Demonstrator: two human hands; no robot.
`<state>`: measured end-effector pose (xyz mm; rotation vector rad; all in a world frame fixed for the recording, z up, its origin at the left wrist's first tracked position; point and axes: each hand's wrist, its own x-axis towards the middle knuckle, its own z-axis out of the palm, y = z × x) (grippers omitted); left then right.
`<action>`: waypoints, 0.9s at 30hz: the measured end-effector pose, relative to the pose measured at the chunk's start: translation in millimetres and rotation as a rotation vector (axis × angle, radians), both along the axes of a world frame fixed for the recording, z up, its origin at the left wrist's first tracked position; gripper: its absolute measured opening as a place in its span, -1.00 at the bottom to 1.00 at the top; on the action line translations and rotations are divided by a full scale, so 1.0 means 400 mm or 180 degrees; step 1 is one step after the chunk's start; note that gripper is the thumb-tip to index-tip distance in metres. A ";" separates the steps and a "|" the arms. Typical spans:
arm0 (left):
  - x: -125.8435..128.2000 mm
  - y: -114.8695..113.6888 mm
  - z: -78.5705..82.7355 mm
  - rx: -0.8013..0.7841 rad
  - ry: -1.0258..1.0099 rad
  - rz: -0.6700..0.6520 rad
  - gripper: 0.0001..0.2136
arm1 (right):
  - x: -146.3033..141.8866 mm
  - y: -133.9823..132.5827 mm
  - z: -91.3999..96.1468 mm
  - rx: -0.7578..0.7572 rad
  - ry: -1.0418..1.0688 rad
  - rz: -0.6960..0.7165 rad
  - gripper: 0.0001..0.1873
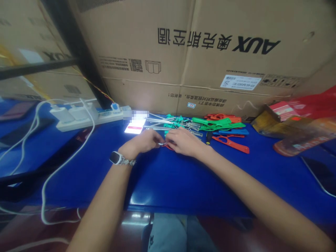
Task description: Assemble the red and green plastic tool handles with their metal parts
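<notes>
My left hand (148, 140), with a watch (114, 158) on its wrist, is closed in a pinch on a small silvery metal piece (163, 144). Right beside it, my right hand (181, 140) pinches the other side of the same piece. A thin red curved part (168, 147) shows under the right fingers; I cannot make out its kind. Just beyond the hands lies a pile of screwdrivers with clear handles (193, 126), metal shafts and teal parts (176, 120). Green plastic clamp-like pieces (211, 123) and a red one (231, 144) lie to the right.
A lit phone (135, 123) lies left of the pile. Further left are a white power strip (105, 117) and a loose white cable (72, 161). A large cardboard box (147, 87) stands behind the blue table (189, 182). An orange-brown bottle (299, 141) lies at the right.
</notes>
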<state>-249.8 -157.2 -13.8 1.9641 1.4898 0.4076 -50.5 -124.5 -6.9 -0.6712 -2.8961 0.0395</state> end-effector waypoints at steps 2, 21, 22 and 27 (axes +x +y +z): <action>0.000 0.001 -0.002 -0.0005 0.0039 0.0028 -0.74 | 0.006 -0.003 0.000 -0.0079 0.0147 -0.0034 -0.89; 0.012 0.004 0.005 0.0159 0.0152 -0.0015 -0.79 | 0.022 -0.029 -0.053 -0.0273 0.0575 -0.0471 -0.85; 0.012 0.004 0.007 0.0196 0.0164 -0.0059 -0.80 | 0.023 -0.028 -0.055 -0.0284 0.0604 -0.0462 -0.84; -0.001 0.006 0.005 0.0160 0.0185 -0.0149 -0.79 | 0.032 -0.028 -0.062 -0.0327 0.0654 -0.0386 -0.81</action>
